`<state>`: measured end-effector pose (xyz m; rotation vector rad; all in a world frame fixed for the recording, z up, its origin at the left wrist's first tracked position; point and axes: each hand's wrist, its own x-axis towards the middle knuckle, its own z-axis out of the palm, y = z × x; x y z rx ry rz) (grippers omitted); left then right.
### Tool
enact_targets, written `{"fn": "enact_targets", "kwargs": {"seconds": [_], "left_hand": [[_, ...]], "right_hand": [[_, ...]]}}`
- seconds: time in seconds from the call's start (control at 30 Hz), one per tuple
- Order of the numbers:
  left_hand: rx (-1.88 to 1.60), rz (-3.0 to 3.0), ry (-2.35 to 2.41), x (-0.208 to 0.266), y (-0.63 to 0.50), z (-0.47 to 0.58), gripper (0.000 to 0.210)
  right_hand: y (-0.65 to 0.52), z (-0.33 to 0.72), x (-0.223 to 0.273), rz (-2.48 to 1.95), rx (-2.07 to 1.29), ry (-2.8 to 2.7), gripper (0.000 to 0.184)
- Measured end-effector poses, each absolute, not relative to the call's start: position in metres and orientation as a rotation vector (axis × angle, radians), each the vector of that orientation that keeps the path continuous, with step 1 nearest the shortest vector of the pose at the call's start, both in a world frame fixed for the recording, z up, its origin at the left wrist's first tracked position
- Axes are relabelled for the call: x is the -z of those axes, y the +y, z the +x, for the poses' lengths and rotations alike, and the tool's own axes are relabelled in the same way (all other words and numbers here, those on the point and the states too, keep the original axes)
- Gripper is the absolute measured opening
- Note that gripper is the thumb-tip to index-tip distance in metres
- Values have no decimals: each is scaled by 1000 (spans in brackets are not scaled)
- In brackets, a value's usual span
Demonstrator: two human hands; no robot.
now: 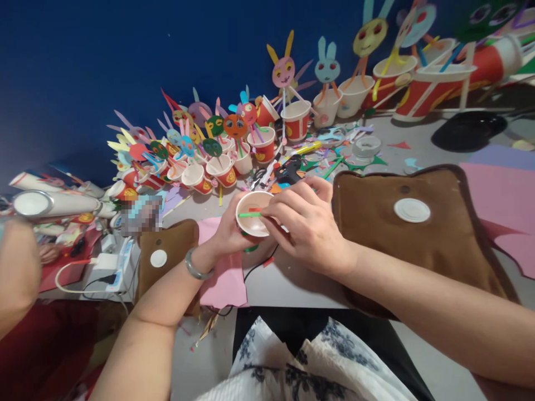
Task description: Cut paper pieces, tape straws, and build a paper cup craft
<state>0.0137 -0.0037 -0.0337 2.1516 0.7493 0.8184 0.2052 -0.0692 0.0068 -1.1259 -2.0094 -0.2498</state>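
Note:
My left hand (229,227) is wrapped round a paper cup (252,227), tilted so that its white mouth faces me. Over the mouth, my right hand (307,225) pinches the end of a thin green strip (248,215) between thumb and fingers. A short orange-red strip (254,210) shows beside the green one, inside the rim. How either strip touches the cup wall is not clear. Pink paper (223,284) lies under my left wrist. Just beyond my fingers is a dark glue gun (292,166), partly hidden by my right hand.
Decorated paper cups (297,123) with animal faces line the back. Paper scraps, a tape roll (366,146) and scissors (261,177) lie before them. Brown cushioned pads (376,234) flank my hands. A power strip (121,267) and another person's arm (19,267) are at left.

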Motion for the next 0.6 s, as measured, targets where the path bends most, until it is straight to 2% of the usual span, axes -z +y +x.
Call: {"fn": "enact_targets", "kwargs": {"seconds": [0.23, 0.6], "left_hand": [[-920, 2184, 712, 31, -11, 16, 69], [-1074, 2211, 620, 25, -7, 18, 64]], "right_hand": [[-66, 209, -7, -1122, 228, -2115, 30], [-62, 212, -8, -1089, 184, -2112, 23]]}}
